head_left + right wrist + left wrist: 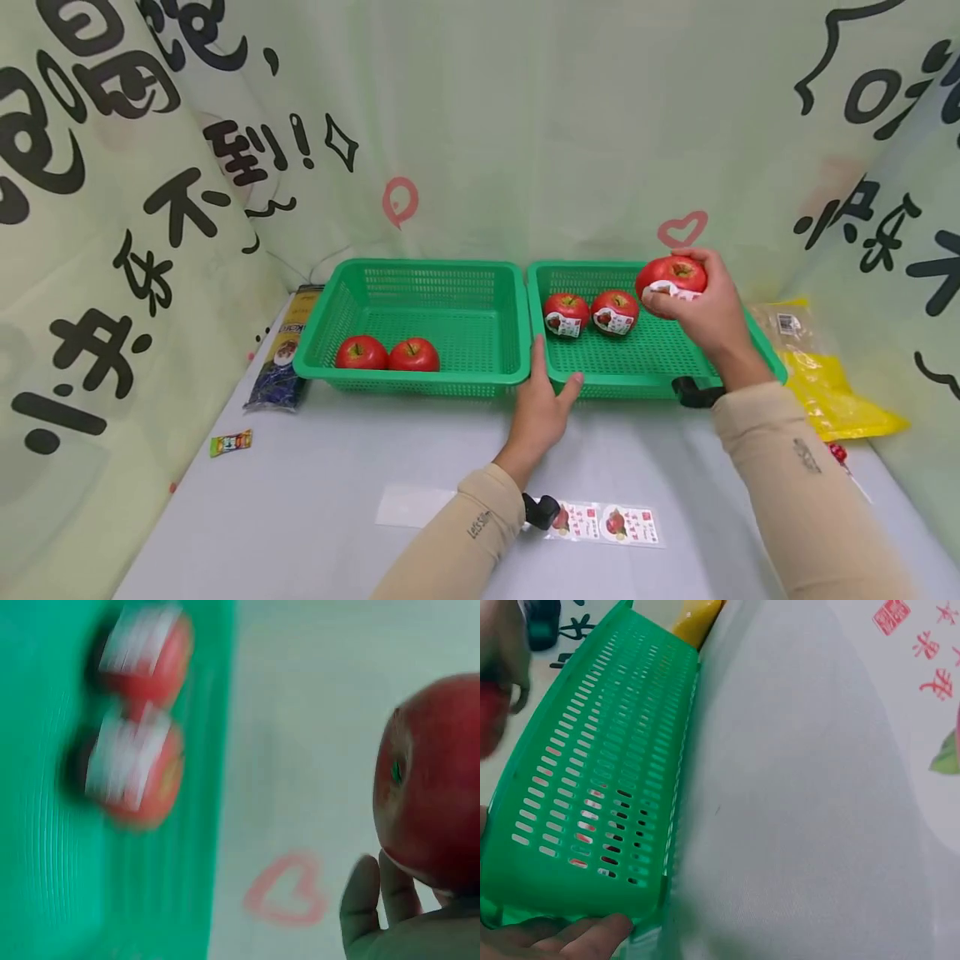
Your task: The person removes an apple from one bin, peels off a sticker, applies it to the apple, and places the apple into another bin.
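My right hand [705,312] grips a red apple [671,279] with a white printed label, above the right green basket [622,387]. In the right wrist view the same apple [435,780] sits against the fingers. Below it, two labelled apples [566,315] lie side by side at the basket's left end. My left hand [542,417] rests at that basket's front left corner, its index finger pointing forward between the baskets and its thumb spread aside. In the left wrist view fingers [592,937] touch the basket corner. Two apples without visible labels [388,354] lie in the left green basket [412,379].
A label sheet [630,525] with printed apples lies near the front, partly behind my left wrist. A dark blue and gold packet [281,358] and a small snack wrapper [231,442] lie left. A yellow bag [832,392] is at right. Printed curtains surround the table.
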The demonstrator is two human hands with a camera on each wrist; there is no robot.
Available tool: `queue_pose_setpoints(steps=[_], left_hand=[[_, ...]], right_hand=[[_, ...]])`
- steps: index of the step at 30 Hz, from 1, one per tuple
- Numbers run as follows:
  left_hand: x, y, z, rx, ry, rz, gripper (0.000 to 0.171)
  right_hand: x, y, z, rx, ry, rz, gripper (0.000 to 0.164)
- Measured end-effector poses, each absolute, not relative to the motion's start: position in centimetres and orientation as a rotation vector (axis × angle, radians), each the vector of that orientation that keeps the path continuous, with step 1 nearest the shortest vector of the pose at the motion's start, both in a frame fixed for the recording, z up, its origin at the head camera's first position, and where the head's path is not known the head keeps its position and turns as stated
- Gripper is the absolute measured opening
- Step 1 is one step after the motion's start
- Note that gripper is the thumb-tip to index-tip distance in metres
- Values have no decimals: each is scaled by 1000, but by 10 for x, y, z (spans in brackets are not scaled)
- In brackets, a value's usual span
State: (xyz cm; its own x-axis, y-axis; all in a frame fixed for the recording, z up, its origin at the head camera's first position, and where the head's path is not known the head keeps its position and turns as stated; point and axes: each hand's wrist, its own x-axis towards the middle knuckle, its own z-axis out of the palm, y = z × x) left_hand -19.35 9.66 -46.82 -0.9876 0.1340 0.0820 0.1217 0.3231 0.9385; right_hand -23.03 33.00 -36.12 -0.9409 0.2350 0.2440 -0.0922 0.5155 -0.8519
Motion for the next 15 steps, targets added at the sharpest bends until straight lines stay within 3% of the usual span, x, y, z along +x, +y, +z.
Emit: queue_pose_setpoints(steps=[6,15], left_hand=[[-191,98,-470,221,2546,1790,84],[-189,100,-472,228,2559,1799,82]], right_hand=[[-296,376,-378,-228,-2627,1322,88],[-324,399,-416,-246,-2805,1387,93]])
